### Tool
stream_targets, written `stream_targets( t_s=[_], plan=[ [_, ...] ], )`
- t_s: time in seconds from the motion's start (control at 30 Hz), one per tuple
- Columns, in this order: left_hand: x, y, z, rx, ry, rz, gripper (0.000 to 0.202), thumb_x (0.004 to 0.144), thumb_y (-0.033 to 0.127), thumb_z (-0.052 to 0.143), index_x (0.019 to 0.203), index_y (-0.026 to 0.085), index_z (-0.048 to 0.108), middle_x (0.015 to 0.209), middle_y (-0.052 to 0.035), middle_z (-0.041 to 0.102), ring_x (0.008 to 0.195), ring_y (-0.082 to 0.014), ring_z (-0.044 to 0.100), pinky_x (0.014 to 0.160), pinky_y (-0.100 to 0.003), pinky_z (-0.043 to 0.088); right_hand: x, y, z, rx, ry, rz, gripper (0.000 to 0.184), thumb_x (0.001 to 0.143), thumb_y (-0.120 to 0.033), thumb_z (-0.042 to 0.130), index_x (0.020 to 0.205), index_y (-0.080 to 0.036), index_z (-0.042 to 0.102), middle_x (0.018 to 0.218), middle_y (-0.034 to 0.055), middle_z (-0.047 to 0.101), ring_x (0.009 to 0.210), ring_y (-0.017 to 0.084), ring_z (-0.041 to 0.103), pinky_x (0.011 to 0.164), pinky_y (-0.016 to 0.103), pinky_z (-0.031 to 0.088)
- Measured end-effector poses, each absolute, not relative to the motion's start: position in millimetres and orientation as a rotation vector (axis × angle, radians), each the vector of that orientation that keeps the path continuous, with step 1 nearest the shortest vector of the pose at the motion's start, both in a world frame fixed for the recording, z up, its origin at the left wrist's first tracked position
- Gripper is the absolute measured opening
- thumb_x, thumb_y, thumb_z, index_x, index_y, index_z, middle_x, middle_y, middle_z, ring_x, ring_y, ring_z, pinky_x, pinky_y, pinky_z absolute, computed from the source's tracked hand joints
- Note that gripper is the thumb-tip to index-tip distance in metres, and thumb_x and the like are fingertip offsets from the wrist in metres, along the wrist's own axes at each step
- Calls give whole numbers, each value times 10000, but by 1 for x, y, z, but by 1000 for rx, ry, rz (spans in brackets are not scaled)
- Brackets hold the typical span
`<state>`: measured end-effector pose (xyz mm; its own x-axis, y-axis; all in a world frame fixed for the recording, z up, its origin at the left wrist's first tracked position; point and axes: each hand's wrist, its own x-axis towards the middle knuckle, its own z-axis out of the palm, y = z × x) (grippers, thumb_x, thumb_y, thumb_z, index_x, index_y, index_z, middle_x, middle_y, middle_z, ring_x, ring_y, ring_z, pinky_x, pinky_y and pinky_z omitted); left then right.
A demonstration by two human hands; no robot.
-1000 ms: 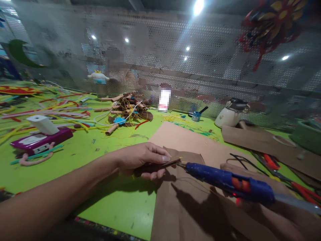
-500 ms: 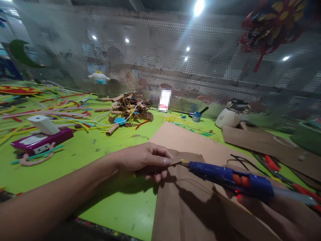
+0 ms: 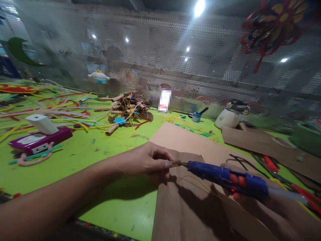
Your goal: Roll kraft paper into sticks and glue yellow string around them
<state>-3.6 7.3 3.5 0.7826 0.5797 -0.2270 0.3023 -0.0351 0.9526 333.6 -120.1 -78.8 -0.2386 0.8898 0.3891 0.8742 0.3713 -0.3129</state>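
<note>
My left hand (image 3: 150, 162) pinches a small folded strip of brown paper (image 3: 176, 163) between thumb and fingers, above the work surface. In my right hand (image 3: 271, 204) is a blue hot glue gun (image 3: 225, 175), with a glue stick (image 3: 288, 194) poking out of its back end and a small red light glowing on it. The gun's nozzle meets the tip of the paper strip, or lies just beside it. Below both hands lie sheets of brown kraft paper (image 3: 168, 207), crossed by the gun's dark shadow.
A purple power strip (image 3: 40, 140) with a white plug stands left on the green table (image 3: 125, 214). Rolled brown paper pieces (image 3: 130, 108) are heaped at the back. Red-handled pliers (image 3: 272, 164), a white jug (image 3: 228, 115) and a green basket (image 3: 304, 137) are on the right.
The strip in my left hand has turned and looks narrower, folded or rolled at its tip. The glue gun has shifted slightly left, its nozzle at the strip's end.
</note>
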Motion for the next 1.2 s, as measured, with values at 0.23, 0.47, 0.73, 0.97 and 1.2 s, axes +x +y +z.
stream_targets(
  t_s=[0.23, 0.47, 0.73, 0.97, 1.2],
  plan=[
    [-5, 7, 4, 1586, 728, 211, 339, 741, 447, 599, 882, 138, 603, 665, -20, 636, 510, -74, 518, 494, -171, 367, 305, -112, -43, -1606, -2228, -91, 334, 813, -315, 406, 1066, -339, 623, 812, 41, 706, 799, 290, 661, 630, 377, 588],
    [-4, 5, 3, 1533, 703, 191, 330, 738, 423, 611, 905, 139, 607, 724, -51, 667, 577, -93, 563, 528, -183, 377, 291, -107, -32, -1511, -2226, -131, 320, 824, -326, 376, 947, -323, 672, 782, 46, 708, 722, 272, 668, 595, 347, 585],
    [-3, 4, 4, 1491, 719, 213, 333, 728, 440, 617, 864, 137, 593, 671, -46, 663, 564, -105, 569, 543, -207, 399, 297, -110, -35, -1594, -2139, -55, 313, 787, -405, 452, 996, -310, 665, 853, 36, 714, 806, 285, 667, 632, 371, 586],
    [-5, 7, 4, 1516, 743, 193, 372, 712, 476, 622, 880, 145, 594, 678, -31, 660, 578, -106, 577, 541, -198, 405, 303, -113, -43, -1624, -2080, -76, 377, 786, -474, 423, 955, -267, 689, 930, 55, 708, 833, 311, 657, 633, 392, 578],
    [-4, 5, 5, 1563, 727, 189, 334, 739, 438, 607, 896, 143, 598, 670, -23, 658, 563, -90, 567, 532, -185, 384, 276, -112, -24, -1502, -2096, 146, 308, 821, -434, 424, 833, -278, 689, 721, 27, 698, 690, 224, 656, 655, 297, 566]
  ],
)
